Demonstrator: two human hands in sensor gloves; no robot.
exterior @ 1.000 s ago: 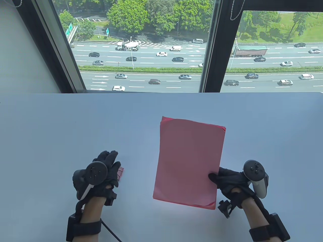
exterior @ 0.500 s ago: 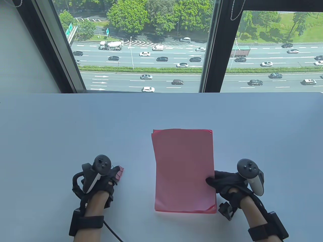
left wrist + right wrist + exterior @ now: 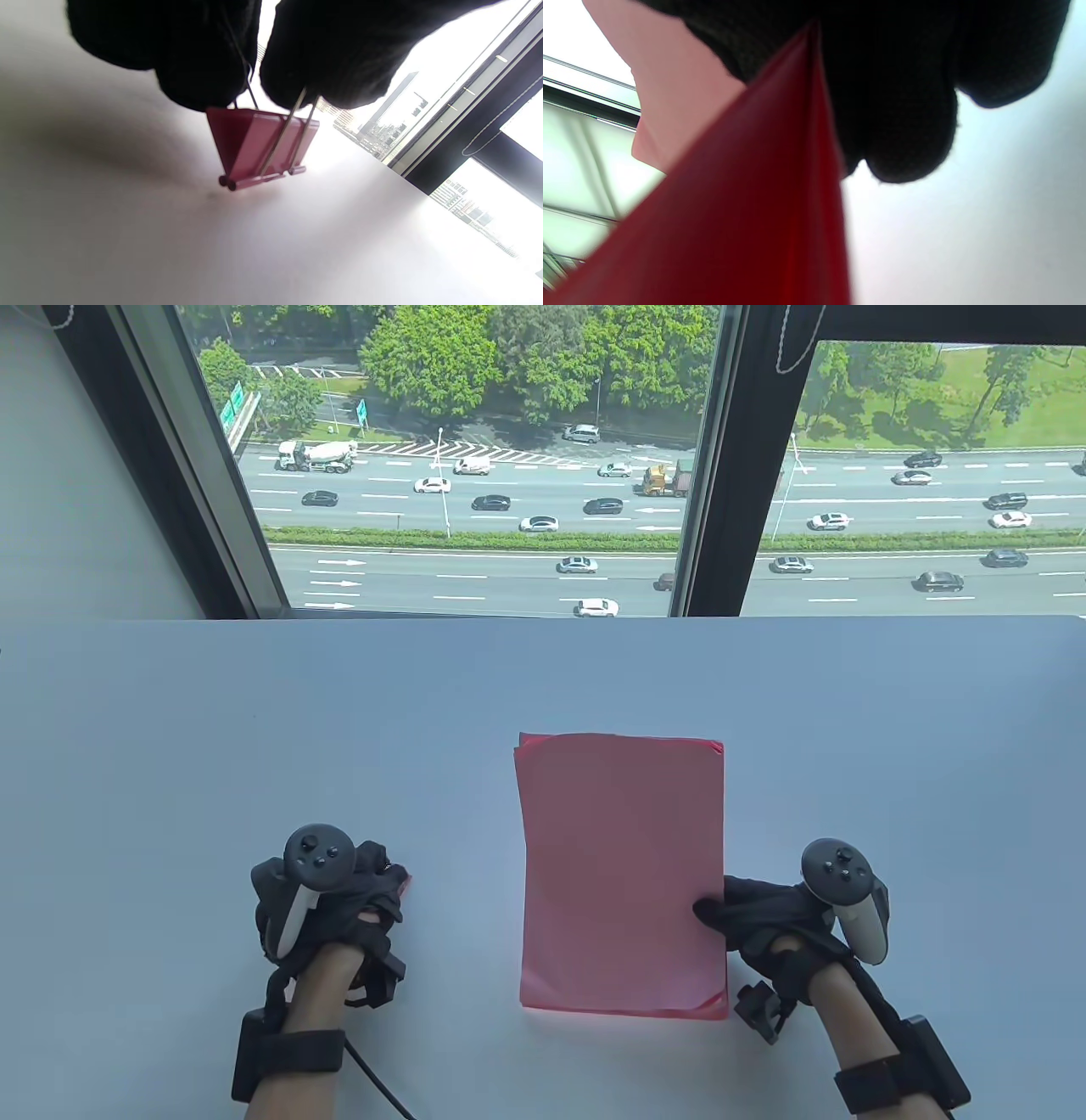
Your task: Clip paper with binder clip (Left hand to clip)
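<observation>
Now that paper stack [image 3: 622, 874] sits squared in right hand [image 3: 768, 920] pinch grip, left hand [image 3: 344, 903] has lifted binder clip [image 3: 261, 146], pinching wire handles; mouth appears unopened, clipping pending.

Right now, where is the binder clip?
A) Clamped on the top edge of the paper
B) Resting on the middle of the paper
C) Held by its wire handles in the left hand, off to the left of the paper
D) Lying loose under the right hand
C: the left hand pinches the wire handles of the red binder clip, well apart from the pink paper stack, whose right edge the right hand grips.
</observation>
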